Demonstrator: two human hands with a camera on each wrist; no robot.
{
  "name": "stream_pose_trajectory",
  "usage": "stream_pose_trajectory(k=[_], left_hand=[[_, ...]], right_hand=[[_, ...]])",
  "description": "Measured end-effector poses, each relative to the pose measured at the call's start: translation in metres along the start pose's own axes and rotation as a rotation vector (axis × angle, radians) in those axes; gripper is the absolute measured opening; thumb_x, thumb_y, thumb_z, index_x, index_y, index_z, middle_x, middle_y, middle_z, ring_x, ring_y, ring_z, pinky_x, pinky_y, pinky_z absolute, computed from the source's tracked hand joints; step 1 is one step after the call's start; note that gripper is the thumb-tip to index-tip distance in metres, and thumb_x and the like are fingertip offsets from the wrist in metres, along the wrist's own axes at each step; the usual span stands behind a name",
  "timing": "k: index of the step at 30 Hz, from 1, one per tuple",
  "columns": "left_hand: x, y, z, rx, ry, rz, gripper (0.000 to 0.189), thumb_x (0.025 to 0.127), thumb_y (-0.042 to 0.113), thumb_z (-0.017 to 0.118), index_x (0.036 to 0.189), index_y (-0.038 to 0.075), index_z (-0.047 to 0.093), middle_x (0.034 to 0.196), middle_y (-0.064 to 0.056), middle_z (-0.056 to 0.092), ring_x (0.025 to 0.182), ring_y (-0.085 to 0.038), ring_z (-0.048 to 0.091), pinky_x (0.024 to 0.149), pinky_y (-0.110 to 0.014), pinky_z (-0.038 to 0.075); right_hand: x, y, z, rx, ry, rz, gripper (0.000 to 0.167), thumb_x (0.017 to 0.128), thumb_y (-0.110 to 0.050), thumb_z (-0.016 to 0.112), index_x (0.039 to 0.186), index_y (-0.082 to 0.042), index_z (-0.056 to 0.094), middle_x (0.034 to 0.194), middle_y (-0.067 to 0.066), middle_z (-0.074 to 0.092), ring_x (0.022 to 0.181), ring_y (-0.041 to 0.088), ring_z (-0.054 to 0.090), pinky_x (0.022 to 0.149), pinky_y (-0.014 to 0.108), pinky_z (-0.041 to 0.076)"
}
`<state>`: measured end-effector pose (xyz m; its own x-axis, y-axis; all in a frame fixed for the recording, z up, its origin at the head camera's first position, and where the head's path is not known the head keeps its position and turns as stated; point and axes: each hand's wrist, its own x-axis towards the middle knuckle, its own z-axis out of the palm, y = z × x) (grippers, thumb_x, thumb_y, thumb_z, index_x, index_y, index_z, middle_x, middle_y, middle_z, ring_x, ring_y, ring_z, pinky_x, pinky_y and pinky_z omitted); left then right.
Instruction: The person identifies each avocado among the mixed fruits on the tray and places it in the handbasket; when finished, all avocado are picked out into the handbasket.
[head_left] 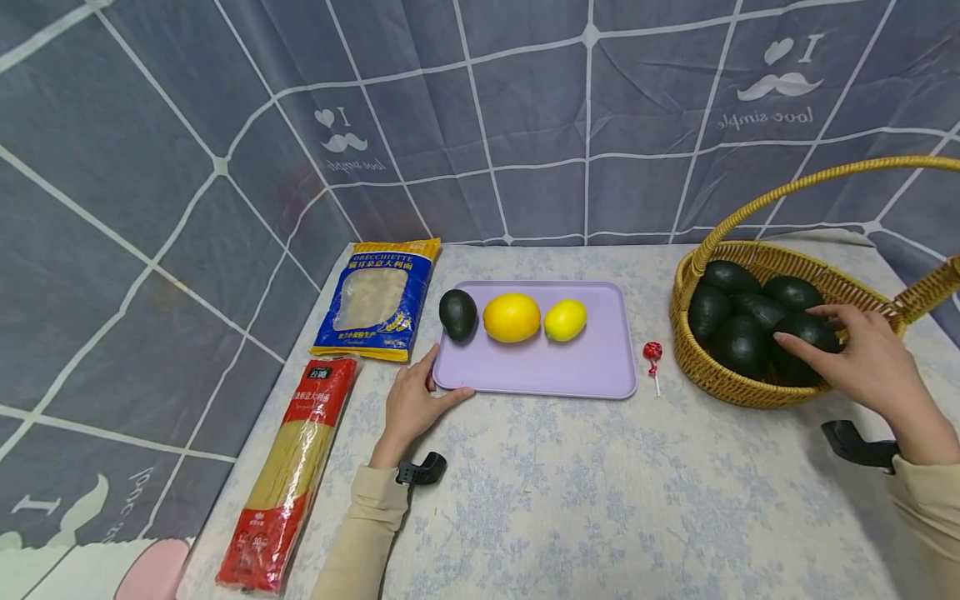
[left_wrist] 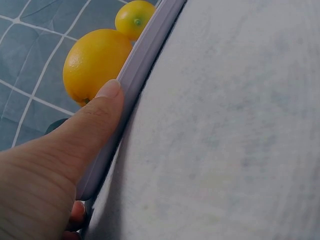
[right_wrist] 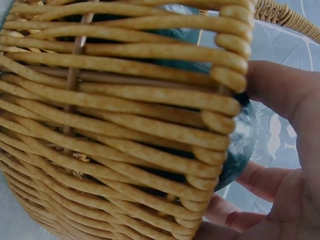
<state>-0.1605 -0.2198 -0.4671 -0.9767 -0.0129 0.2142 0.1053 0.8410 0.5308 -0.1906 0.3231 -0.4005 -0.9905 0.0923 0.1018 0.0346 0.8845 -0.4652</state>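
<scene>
My left hand (head_left: 411, 408) holds the near-left corner of a lilac tray (head_left: 525, 375), its thumb along the front rim and its other fingers by the left side. On the tray lie a dark avocado (head_left: 458, 315), an orange (head_left: 512, 317) and a smaller lemon (head_left: 566, 320), in a row from left to right. Over the front right of a wicker basket (head_left: 701, 360), my right hand (head_left: 870, 358) grips an avocado (head_left: 808, 332) between thumb and fingers. Several more avocados (head_left: 738, 346) fill the basket. Through the right wrist view, the weave hides most of the gripped avocado (right_wrist: 240, 145).
A red-wrapped lollipop (head_left: 652, 354) lies between tray and basket. At the left are a blue-and-yellow bag of orecchiette (head_left: 375, 300) and a long red pack of spaghetti (head_left: 292, 475). The basket's tall handle (head_left: 795, 187) arches over it. A grey checked curtain (head_left: 540, 125) hangs behind the table.
</scene>
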Motion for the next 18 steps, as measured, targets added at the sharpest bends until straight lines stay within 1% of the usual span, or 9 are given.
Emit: stream_pose_trajectory(k=[4, 8, 12, 14, 18], left_hand=[[0.000, -0.001, 0.000, 0.010, -0.003, -0.001, 0.094, 0.070, 0.053, 0.079, 0.144, 0.007, 0.042, 0.072, -0.001, 0.044, 0.072, -0.020, 0.038, 0.060, -0.032, 0.027], [-0.001, -0.001, 0.000, 0.009, 0.001, 0.002, 0.094, 0.070, 0.052, 0.079, 0.144, 0.006, 0.042, 0.071, -0.001, 0.044, 0.072, -0.020, 0.038, 0.059, -0.032, 0.027], [-0.001, 0.000, 0.000, 0.001, 0.001, 0.006, 0.094, 0.070, 0.053, 0.079, 0.144, 0.006, 0.042, 0.071, -0.001, 0.044, 0.072, -0.020, 0.038, 0.060, -0.032, 0.027], [-0.001, 0.000, 0.000, -0.001, -0.002, 0.005, 0.095, 0.070, 0.053, 0.079, 0.144, 0.006, 0.042, 0.071, -0.001, 0.044, 0.072, -0.020, 0.038, 0.060, -0.032, 0.027], [-0.001, -0.001, 0.000, 0.002, -0.003, 0.002, 0.095, 0.070, 0.053, 0.079, 0.144, 0.007, 0.042, 0.071, -0.001, 0.044, 0.072, -0.020, 0.038, 0.060, -0.032, 0.027]], right_hand=[[-0.002, -0.007, -0.003, -0.005, -0.008, -0.029, 0.073, 0.088, -0.047, 0.063, 0.121, 0.016, 0.044, 0.111, 0.036, 0.039, 0.099, 0.052, 0.037, 0.072, 0.064, 0.033], [0.000, -0.001, 0.000, -0.023, 0.005, -0.042, 0.074, 0.086, -0.049, 0.064, 0.119, 0.015, 0.045, 0.109, 0.035, 0.042, 0.096, 0.050, 0.040, 0.069, 0.063, 0.035], [0.003, 0.005, 0.005, -0.034, 0.020, -0.036, 0.075, 0.085, -0.051, 0.065, 0.119, 0.013, 0.047, 0.109, 0.035, 0.043, 0.095, 0.050, 0.042, 0.065, 0.060, 0.036], [0.001, 0.001, 0.003, -0.028, 0.019, -0.042, 0.075, 0.085, -0.051, 0.065, 0.119, 0.014, 0.047, 0.110, 0.036, 0.043, 0.095, 0.051, 0.042, 0.066, 0.061, 0.036], [-0.005, -0.012, -0.004, -0.028, 0.008, -0.051, 0.074, 0.085, -0.049, 0.066, 0.117, 0.015, 0.047, 0.109, 0.038, 0.043, 0.095, 0.054, 0.044, 0.069, 0.063, 0.037]])
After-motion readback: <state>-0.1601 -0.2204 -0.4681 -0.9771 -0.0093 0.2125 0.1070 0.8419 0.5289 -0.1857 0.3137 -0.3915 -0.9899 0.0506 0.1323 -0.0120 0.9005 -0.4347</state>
